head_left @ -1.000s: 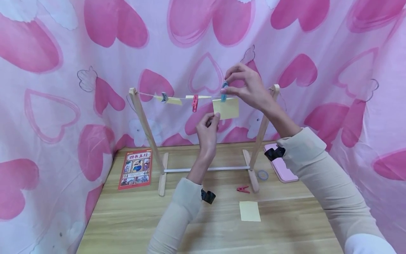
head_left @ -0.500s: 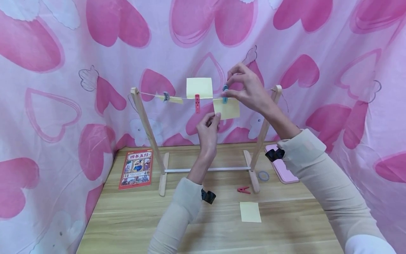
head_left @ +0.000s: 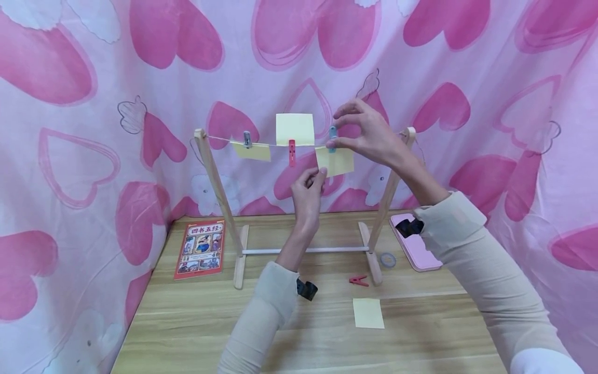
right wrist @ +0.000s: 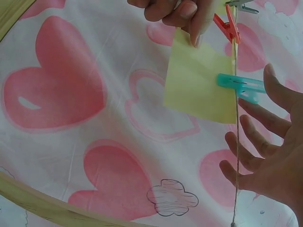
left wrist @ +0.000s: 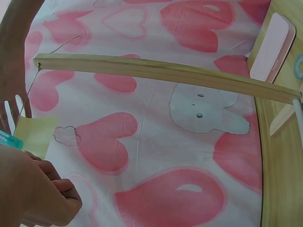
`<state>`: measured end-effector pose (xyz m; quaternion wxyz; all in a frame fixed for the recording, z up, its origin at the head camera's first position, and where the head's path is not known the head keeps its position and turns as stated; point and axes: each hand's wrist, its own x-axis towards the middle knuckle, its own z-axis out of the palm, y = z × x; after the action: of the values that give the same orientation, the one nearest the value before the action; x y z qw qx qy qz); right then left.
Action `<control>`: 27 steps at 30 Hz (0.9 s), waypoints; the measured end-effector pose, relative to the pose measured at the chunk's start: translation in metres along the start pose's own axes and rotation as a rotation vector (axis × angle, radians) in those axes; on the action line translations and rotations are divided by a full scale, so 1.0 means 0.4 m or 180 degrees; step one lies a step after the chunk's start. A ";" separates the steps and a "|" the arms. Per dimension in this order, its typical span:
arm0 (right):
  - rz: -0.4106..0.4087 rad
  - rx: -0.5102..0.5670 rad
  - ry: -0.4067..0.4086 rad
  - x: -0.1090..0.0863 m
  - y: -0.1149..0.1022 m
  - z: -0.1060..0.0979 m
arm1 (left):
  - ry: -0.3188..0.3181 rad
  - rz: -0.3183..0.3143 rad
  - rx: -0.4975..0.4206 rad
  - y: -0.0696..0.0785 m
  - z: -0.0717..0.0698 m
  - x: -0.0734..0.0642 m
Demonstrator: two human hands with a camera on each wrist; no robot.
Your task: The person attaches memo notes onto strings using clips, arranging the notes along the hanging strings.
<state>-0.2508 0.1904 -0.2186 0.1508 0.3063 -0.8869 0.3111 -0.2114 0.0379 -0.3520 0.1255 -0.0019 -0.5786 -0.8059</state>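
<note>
In the head view my left hand (head_left: 307,197) pinches the lower left corner of a yellow sticky note (head_left: 341,162). That note hangs from a string, where a teal clothespin (right wrist: 236,85) grips its top edge. My right hand (head_left: 366,130) has thumb and forefinger at the clothespin's handles, the other fingers spread, as the right wrist view shows. Along the string to the left, a red clothespin (head_left: 291,153) holds a second note (head_left: 295,129) that stands upward. Farther left a grey clothespin (head_left: 247,138) holds a third note (head_left: 252,151), which hangs down.
The string runs between two wooden posts (head_left: 217,182) joined below by a white rod (head_left: 327,249). On the table (head_left: 187,322) lie a red booklet (head_left: 200,249), a red clothespin (head_left: 358,280), a loose sticky note (head_left: 368,313), a tape roll (head_left: 388,259) and a pink case (head_left: 418,249).
The note in the red clothespin has swung upright, and the note in the grey one has turned downward. The teal clothespin has tilted to show its face, while both hands stay nearly in place.
</note>
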 end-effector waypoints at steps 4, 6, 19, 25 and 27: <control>0.0001 0.0042 0.0120 -0.014 0.001 -0.005 | -0.0035 -0.0001 -0.0018 -0.006 -0.002 -0.001; -0.0015 0.0044 0.0250 -0.031 -0.002 -0.008 | -0.0055 0.0022 -0.0013 -0.011 -0.003 0.001; -0.0574 0.0237 0.0677 -0.395 0.057 0.106 | -0.0377 -0.0075 0.0486 -0.038 -0.034 -0.006; -0.0294 -0.0022 0.0413 -0.562 0.154 0.214 | -0.0360 0.0267 0.1068 -0.097 -0.086 -0.045; -0.0246 -0.0017 0.0401 -0.605 0.184 0.246 | -0.0420 0.0555 0.1390 -0.140 -0.116 -0.073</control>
<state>-0.1196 0.2811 -0.4382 0.2191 0.3196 -0.8640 0.3214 -0.1880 0.0172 -0.4240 0.1539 -0.0773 -0.7437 -0.6460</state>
